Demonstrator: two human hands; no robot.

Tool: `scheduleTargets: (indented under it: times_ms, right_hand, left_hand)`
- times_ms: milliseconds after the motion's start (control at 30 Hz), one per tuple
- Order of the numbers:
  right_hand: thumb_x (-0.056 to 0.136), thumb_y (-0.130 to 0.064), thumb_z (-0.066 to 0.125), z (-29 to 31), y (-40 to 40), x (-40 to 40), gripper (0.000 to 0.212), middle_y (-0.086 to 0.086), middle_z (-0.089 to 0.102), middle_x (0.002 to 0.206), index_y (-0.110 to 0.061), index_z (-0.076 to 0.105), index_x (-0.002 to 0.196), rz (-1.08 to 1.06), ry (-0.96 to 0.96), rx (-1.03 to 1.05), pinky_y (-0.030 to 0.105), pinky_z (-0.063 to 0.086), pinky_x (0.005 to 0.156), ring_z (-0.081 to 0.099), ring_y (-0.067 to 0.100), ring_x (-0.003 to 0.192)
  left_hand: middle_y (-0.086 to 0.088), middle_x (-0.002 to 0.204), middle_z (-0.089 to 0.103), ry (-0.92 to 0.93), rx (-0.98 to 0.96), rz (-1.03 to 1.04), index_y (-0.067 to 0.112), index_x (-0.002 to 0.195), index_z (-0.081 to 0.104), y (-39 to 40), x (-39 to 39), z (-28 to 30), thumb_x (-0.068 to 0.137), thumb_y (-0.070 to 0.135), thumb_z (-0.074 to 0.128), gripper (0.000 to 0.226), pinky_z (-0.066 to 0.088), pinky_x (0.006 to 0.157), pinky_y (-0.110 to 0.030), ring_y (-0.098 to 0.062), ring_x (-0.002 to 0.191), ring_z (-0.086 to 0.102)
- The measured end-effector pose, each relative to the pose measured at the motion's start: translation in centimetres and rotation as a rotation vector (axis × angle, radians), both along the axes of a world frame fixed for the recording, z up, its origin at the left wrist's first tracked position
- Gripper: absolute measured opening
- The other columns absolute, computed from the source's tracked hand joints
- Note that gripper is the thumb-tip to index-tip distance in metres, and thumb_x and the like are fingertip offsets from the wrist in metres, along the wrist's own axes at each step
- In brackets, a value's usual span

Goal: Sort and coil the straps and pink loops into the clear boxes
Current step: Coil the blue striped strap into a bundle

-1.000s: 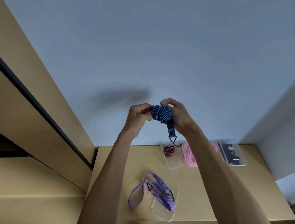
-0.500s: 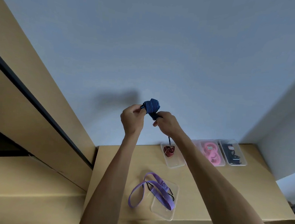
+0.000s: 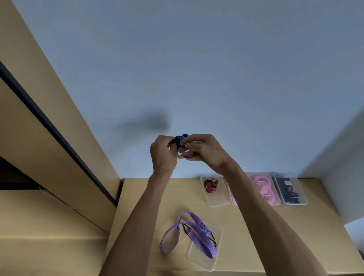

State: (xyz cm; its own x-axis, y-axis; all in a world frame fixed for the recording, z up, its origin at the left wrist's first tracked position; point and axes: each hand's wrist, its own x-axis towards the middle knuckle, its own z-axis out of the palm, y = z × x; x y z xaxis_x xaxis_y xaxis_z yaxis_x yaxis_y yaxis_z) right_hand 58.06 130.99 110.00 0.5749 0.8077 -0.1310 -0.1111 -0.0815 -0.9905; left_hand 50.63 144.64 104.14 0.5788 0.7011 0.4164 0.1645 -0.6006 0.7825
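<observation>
Up in front of the wall, above the table point(image 3: 149, 201), the blue strap point(image 3: 180, 137) sits bundled between my hands. My left hand point(image 3: 162, 153) and right hand point(image 3: 204, 152) are close together, both pinching it. It looks light, soft and springy, so I'd judge the coil will unwind unless I keep hold across the wraps. Below, the purple strap point(image 3: 192, 233) lies uncoiled over a clear lid point(image 3: 201, 258); the clear boxes point(image 3: 217, 201) line the wall.

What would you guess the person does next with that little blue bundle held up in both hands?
Probably lower it into a clear box: both the left hand and right hand pinch the blue strap, which looks coiled already, and the red strap lies boxed likewise.
</observation>
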Motion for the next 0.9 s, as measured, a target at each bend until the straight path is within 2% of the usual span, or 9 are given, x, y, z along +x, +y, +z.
scheduleTargets:
  times_ms: [133, 267, 333, 400, 500, 567, 633, 733, 900]
  right_hand:
    - [0.079, 0.009, 0.049, 0.1, -0.1, 0.5, 0.036, 0.022, 0.071, 0.103, 0.005, 0.068, 0.109, 0.035, 0.112, 0.147, 0.034, 0.054, 0.095, 0.07, 0.03, 0.103]
    - [0.09, -0.011, 0.068, 0.2, -0.2, 0.6, 0.008, 0.003, 0.062, 0.067, -0.007, 0.072, 0.084, -0.232, -0.259, 0.028, 0.028, 0.052, 0.065, 0.057, 0.014, 0.062]
    - [0.092, -0.022, 0.067, 0.1, -0.3, 1.5, 0.033, -0.01, 0.046, 0.049, -0.009, 0.061, 0.062, -0.395, -0.462, -0.1, 0.019, 0.035, 0.052, 0.039, 0.006, 0.048]
    - [0.092, -0.026, 0.066, 0.1, -0.5, 2.3, 0.04, -0.008, 0.038, 0.046, -0.001, 0.059, 0.061, -0.44, -0.505, -0.167, 0.018, 0.026, 0.047, 0.03, 0.006, 0.043]
    - [0.09, -0.023, 0.064, -0.2, -0.7, 2.6, 0.029, -0.003, 0.05, 0.051, -0.003, 0.071, 0.07, -0.505, -0.263, -0.13, 0.02, 0.035, 0.047, 0.042, 0.008, 0.047]
    - [0.086, -0.015, 0.065, -0.4, -0.5, 2.5, 0.022, -0.002, 0.056, 0.055, -0.006, 0.069, 0.067, -0.587, -0.063, -0.069, 0.022, 0.04, 0.045, 0.05, 0.013, 0.052]
    - [0.084, -0.006, 0.064, -0.3, -0.6, 2.5, 0.006, 0.0, 0.061, 0.062, -0.012, 0.063, 0.084, -0.598, 0.078, -0.041, 0.023, 0.043, 0.045, 0.053, 0.018, 0.057]
    - [0.087, 0.003, 0.061, -0.4, -1.2, 2.9, 0.039, 0.01, 0.065, 0.081, -0.019, 0.05, 0.118, -0.54, 0.281, 0.078, 0.023, 0.045, 0.045, 0.055, 0.012, 0.051]
    - [0.088, -0.005, 0.066, -0.8, -1.8, 3.3, 0.01, 0.015, 0.068, 0.081, 0.0, 0.074, 0.091, -0.47, 0.215, 0.119, 0.027, 0.056, 0.062, 0.063, 0.024, 0.073]
  left_hand:
    - [-0.009, 0.087, 0.072, -0.022, -0.11, -0.077, 0.001, 0.092, 0.074, 0.0, 0.1, -0.6, 0.082, -0.011, 0.06, 0.02, 0.052, 0.071, -0.021, -0.023, 0.08, 0.067]
    - [-0.008, 0.088, 0.074, 0.029, -0.1, -0.246, 0.001, 0.092, 0.075, 0.1, 0.5, 0.0, 0.081, -0.012, 0.064, 0.02, 0.056, 0.074, -0.034, -0.022, 0.082, 0.069]
    - [-0.004, 0.09, 0.074, 0.101, -0.131, -0.37, 0.004, 0.094, 0.076, 0.0, 0.3, 0.0, 0.083, -0.008, 0.068, 0.019, 0.055, 0.075, -0.03, -0.017, 0.083, 0.07]
    - [-0.002, 0.091, 0.076, 0.147, -0.277, -0.505, 0.008, 0.097, 0.076, -0.2, -0.1, -0.1, 0.084, -0.007, 0.067, 0.023, 0.053, 0.079, -0.026, -0.014, 0.086, 0.07]
    - [-0.005, 0.094, 0.077, 0.116, -0.524, -0.667, 0.018, 0.095, 0.078, -0.4, -0.1, 0.7, 0.084, -0.009, 0.062, 0.034, 0.053, 0.084, -0.024, -0.017, 0.092, 0.07]
    - [-0.005, 0.094, 0.077, 0.096, -0.58, -0.704, 0.022, 0.093, 0.078, -0.5, 0.4, 1.4, 0.083, -0.009, 0.062, 0.036, 0.054, 0.086, -0.026, -0.018, 0.094, 0.071]
    - [-0.008, 0.096, 0.077, 0.075, -0.61, -0.706, 0.018, 0.095, 0.078, -0.6, 0.6, 1.5, 0.083, -0.008, 0.064, 0.031, 0.055, 0.086, -0.028, -0.02, 0.095, 0.071]
    - [-0.011, 0.099, 0.076, 0.007, -0.724, -0.698, 0.014, 0.095, 0.079, -0.8, 0.5, 1.3, 0.079, -0.003, 0.068, 0.026, 0.056, 0.091, -0.035, -0.024, 0.098, 0.07]
    - [-0.013, 0.105, 0.074, -0.075, -0.889, -0.677, 0.01, 0.101, 0.077, -0.9, 0.8, 1.4, 0.087, -0.012, 0.057, 0.033, 0.054, 0.09, -0.037, -0.026, 0.103, 0.069]
